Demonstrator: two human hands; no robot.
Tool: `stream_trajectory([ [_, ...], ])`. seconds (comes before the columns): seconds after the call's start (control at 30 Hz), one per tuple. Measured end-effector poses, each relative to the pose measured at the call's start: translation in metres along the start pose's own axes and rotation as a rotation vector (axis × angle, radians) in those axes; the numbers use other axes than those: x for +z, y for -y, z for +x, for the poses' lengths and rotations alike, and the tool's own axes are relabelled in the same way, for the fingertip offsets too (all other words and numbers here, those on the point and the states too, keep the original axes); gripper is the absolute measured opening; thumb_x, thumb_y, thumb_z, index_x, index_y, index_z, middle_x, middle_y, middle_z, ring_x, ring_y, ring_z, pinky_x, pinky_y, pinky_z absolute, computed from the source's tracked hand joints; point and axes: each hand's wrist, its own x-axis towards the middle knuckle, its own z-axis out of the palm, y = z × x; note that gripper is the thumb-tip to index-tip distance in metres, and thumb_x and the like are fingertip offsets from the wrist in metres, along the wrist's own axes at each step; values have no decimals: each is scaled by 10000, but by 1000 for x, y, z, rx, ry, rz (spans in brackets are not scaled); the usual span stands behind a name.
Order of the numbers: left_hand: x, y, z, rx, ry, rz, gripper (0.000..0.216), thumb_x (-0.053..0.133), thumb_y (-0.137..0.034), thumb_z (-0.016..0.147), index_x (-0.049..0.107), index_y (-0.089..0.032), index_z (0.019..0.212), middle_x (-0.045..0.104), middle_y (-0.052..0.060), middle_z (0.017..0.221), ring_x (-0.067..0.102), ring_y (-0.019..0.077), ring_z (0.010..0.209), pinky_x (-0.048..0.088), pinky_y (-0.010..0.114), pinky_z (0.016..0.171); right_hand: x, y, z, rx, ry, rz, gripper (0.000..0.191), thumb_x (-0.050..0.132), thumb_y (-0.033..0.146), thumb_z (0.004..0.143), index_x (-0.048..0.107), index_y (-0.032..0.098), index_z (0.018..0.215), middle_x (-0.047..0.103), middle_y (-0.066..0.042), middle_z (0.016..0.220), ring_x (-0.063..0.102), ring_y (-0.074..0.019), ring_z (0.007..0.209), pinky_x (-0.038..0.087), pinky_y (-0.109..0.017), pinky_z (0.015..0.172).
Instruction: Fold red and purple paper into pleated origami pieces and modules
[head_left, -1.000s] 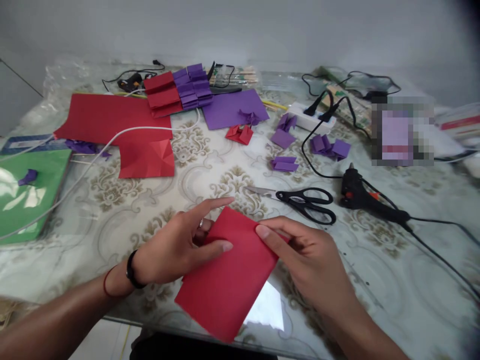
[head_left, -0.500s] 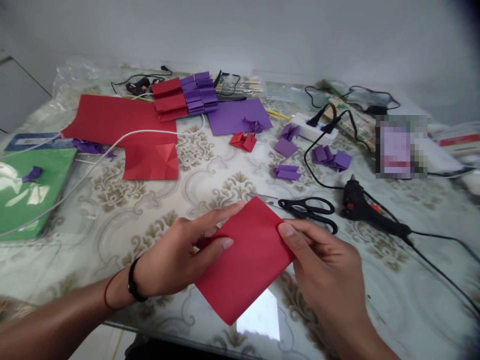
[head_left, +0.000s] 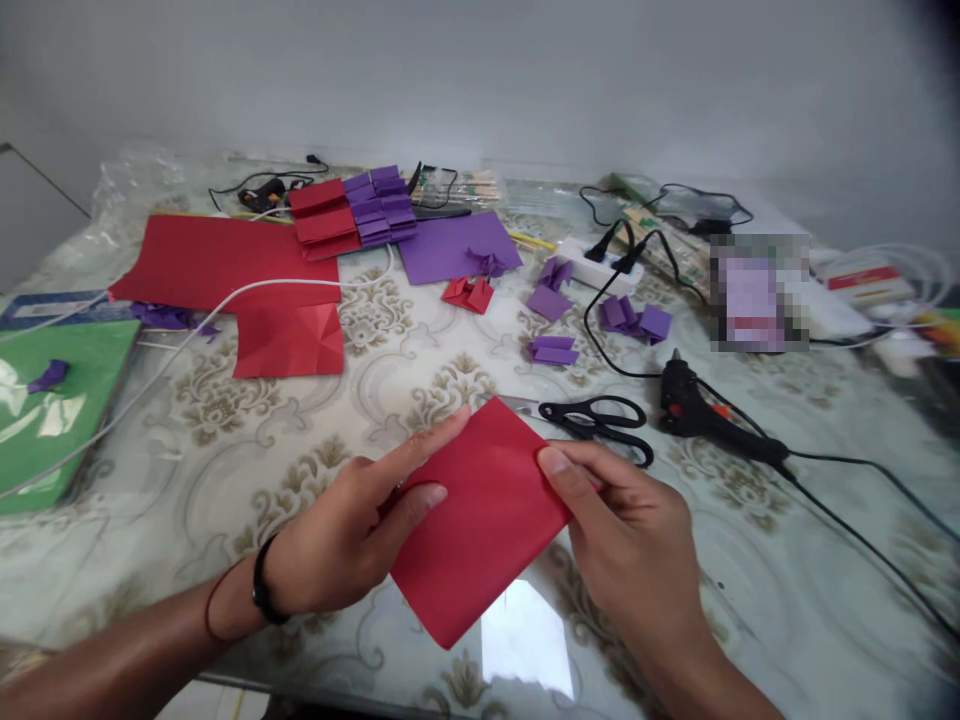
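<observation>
A folded red paper sheet is held just above the table's near edge, tilted like a diamond. My left hand pinches its left edge, the thumb on top and the index finger stretched along the upper edge. My right hand grips its right corner between thumb and fingers. Black scissors lie on the table right behind the paper. A black glue gun lies to their right, with its cord trailing off to the right.
Red sheets, a creased red square, a purple sheet and stacked folded strips lie at the back. Small purple folds and a red fold are scattered mid-table. A power strip, green paper and a white cable are also here.
The red paper has been lifted and turned a little, and now sits higher and farther from me. Both hands moved with it. The view shifted slightly.
</observation>
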Motion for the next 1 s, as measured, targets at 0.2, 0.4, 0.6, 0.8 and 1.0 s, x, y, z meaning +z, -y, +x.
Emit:
stream_trajectory([
  [0.2, -1, 4, 1, 16, -42, 73, 589, 494, -293, 1085, 330, -397, 1641, 591, 36, 1552, 722, 204, 1162, 612, 262, 906, 4, 2, 4, 41, 59, 136, 310, 706, 524, 948, 807, 256, 1065, 798, -38, 910, 712, -207, 778, 571, -291, 676],
  [0.4, -6, 1, 1, 3, -149, 173, 557, 489, -321, 1090, 355, -334, 1631, 729, -31, 788, 406, 107, 445, 391, 222, 453, 4, -2, 6, 78, 185, 332, 316, 630, 508, 1009, 803, 245, 1043, 798, -55, 1039, 733, -246, 948, 599, -370, 870],
  [0.6, -7, 2, 1, 11, -137, 156, 523, 486, -318, 1091, 390, -330, 1605, 568, -59, 670, 304, 110, 480, 305, 243, 450, 6, -1, 5, 68, 171, 339, 258, 639, 433, 1025, 806, 239, 992, 786, -17, 911, 718, -194, 822, 599, -325, 804],
  [0.8, -5, 9, -1, -39, -163, 139, 547, 495, -338, 1091, 372, -308, 1623, 410, -73, 621, 294, 110, 509, 274, 237, 465, 6, -1, 6, 40, 178, 389, 275, 647, 450, 1014, 803, 232, 951, 776, -18, 887, 707, -185, 788, 597, -313, 770],
  [1.0, -6, 9, -1, -46, -160, 121, 556, 515, -341, 1081, 389, -303, 1622, 301, -77, 615, 285, 111, 517, 261, 242, 470, 6, -3, 7, 27, 165, 353, 294, 617, 465, 1030, 795, 236, 980, 773, -29, 922, 709, -197, 824, 600, -330, 799],
])
